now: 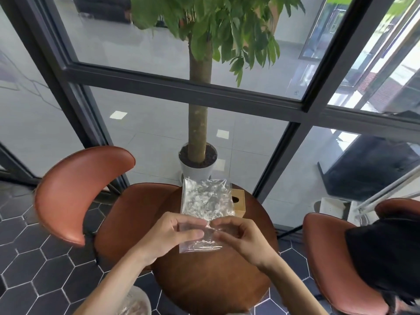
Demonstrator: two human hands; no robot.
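A clear plastic bag with small silvery pieces inside is held up over the round brown wooden table. My left hand pinches the bag's near part from the left, thumb and fingers curled on the plastic. From the right, my right hand pinches the same part, fingertips close to those of the left hand. The bag's far end stands up and hides part of a small wooden box.
A brown leather chair stands left of the table, another at the right with a black garment on it. A potted tree stands behind the table by the glass wall. Crinkled plastic lies at the bottom edge.
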